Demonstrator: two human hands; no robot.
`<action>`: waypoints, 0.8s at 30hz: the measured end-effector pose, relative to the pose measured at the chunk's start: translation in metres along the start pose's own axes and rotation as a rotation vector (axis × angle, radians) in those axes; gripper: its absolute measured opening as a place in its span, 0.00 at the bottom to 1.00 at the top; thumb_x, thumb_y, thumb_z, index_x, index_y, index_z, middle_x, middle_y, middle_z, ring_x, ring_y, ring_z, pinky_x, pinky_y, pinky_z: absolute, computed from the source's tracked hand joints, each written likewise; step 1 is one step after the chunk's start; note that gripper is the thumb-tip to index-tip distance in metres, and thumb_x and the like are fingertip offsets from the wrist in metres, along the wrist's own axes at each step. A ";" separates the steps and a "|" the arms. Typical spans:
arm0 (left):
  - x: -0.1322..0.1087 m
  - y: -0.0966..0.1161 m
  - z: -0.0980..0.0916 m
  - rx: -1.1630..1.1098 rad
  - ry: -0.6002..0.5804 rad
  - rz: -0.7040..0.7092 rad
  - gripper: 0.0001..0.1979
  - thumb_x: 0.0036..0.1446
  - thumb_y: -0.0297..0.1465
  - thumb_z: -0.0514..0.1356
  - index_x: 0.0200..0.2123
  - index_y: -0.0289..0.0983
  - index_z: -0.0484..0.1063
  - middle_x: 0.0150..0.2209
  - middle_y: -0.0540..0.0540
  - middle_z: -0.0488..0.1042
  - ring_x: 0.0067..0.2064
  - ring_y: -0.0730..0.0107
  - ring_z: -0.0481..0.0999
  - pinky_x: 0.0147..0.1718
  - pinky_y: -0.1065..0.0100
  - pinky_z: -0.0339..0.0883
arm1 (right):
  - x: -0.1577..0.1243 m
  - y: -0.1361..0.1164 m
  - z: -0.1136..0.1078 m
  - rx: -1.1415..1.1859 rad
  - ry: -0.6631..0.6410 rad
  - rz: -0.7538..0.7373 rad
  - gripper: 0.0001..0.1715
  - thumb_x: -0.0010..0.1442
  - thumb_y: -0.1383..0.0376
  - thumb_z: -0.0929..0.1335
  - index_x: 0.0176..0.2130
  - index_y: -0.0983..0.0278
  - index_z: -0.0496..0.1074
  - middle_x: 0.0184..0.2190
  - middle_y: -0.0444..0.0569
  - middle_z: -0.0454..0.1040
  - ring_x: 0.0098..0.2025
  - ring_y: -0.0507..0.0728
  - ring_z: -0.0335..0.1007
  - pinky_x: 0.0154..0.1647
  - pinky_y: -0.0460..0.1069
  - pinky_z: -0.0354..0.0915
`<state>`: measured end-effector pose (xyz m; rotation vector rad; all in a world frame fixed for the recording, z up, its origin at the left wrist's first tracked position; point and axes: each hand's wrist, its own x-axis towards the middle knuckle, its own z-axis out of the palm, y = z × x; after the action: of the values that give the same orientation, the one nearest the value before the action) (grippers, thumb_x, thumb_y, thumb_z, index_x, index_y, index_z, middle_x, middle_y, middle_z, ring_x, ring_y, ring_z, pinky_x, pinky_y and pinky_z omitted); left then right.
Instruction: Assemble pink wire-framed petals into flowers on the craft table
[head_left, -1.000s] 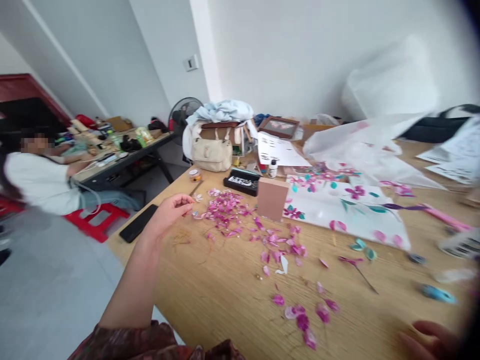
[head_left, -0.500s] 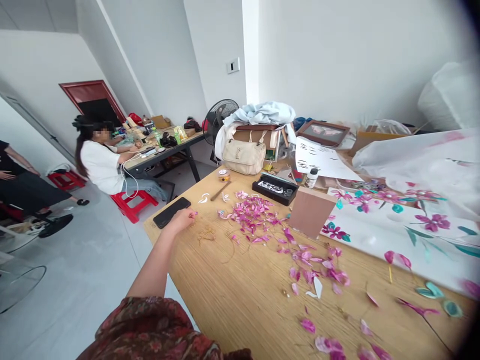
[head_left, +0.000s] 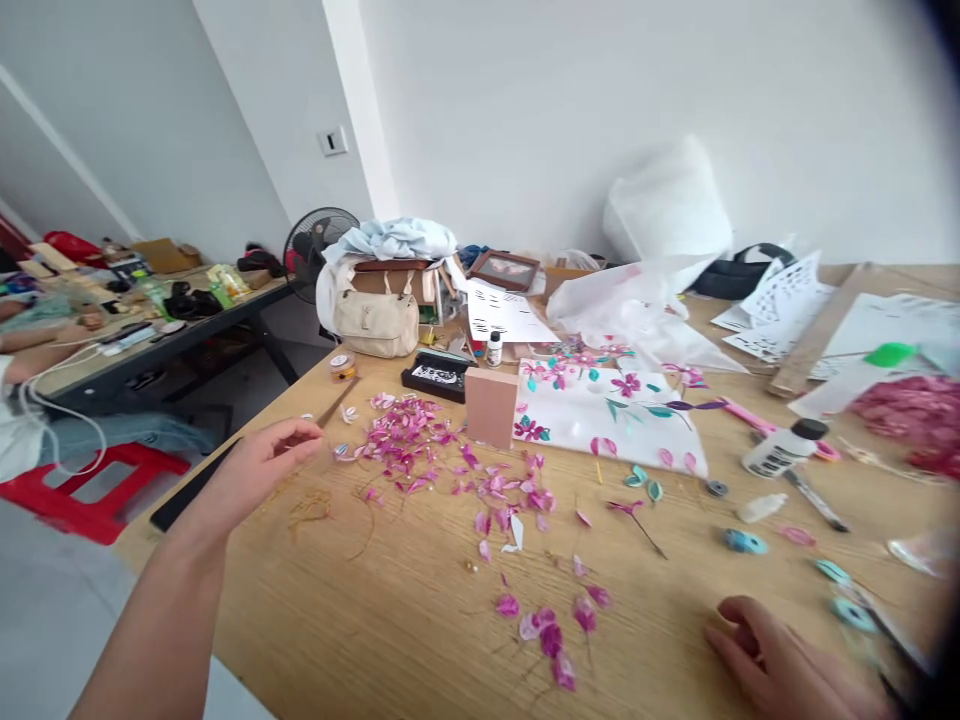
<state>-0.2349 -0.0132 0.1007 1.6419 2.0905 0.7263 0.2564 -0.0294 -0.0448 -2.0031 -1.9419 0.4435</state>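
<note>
Between pink petals [head_left: 409,432] and floral sheet [head_left: 577,415] stands a brown block [head_left: 491,410].

Wood grain right across the bench [head_left: 420,610] here, smooth with a soft sheen, and the pink petals [head_left: 409,435] on it look thin, cloth or paper, hard to tell! Matt face on the upright block [head_left: 491,410]; smooth plastic on the larger white bottle [head_left: 778,453]; crumpled blue cloth [head_left: 405,238]; flat printed paper [head_left: 506,312]; and there, a shiny plastic red stool [head_left: 109,490]!
</note>
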 end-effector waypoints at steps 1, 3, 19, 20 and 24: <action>-0.004 0.017 0.004 -0.110 -0.060 0.042 0.12 0.46 0.39 0.57 0.33 0.39 0.71 0.32 0.49 0.72 0.34 0.67 0.69 0.31 0.72 0.61 | 0.000 -0.006 -0.005 -0.007 -0.063 0.009 0.06 0.53 0.60 0.61 0.26 0.58 0.63 0.23 0.48 0.73 0.25 0.59 0.70 0.27 0.52 0.62; -0.013 0.053 0.015 -0.259 -0.185 0.148 0.09 0.46 0.36 0.59 0.31 0.40 0.72 0.31 0.48 0.72 0.33 0.67 0.69 0.30 0.72 0.61 | 0.002 -0.017 -0.014 -0.030 -0.167 0.065 0.08 0.53 0.60 0.60 0.24 0.58 0.62 0.22 0.48 0.72 0.25 0.60 0.70 0.26 0.53 0.60; -0.035 0.182 0.176 -0.990 -0.883 0.306 0.12 0.53 0.37 0.53 0.34 0.35 0.69 0.34 0.44 0.69 0.36 0.71 0.69 0.33 0.70 0.63 | 0.017 -0.100 -0.067 1.178 -0.143 0.108 0.13 0.48 0.58 0.70 0.23 0.64 0.66 0.16 0.42 0.68 0.18 0.48 0.57 0.18 0.43 0.54; -0.037 0.184 0.180 -1.014 -0.891 0.307 0.12 0.54 0.37 0.53 0.35 0.35 0.69 0.34 0.44 0.69 0.37 0.70 0.69 0.34 0.69 0.62 | 0.019 -0.105 -0.066 1.210 -0.124 0.091 0.13 0.48 0.58 0.70 0.23 0.64 0.66 0.16 0.41 0.66 0.18 0.47 0.56 0.18 0.43 0.53; -0.039 0.189 0.191 -1.046 -0.870 0.202 0.11 0.49 0.36 0.58 0.31 0.34 0.67 0.27 0.48 0.69 0.31 0.74 0.68 0.32 0.70 0.61 | 0.022 -0.114 -0.056 1.271 -0.085 0.059 0.13 0.49 0.59 0.70 0.24 0.65 0.66 0.15 0.39 0.63 0.18 0.46 0.51 0.17 0.42 0.48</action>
<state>0.0323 0.0143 0.0639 1.1835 0.7088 0.7614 0.1781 -0.0045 0.0548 -1.1595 -1.0597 1.3468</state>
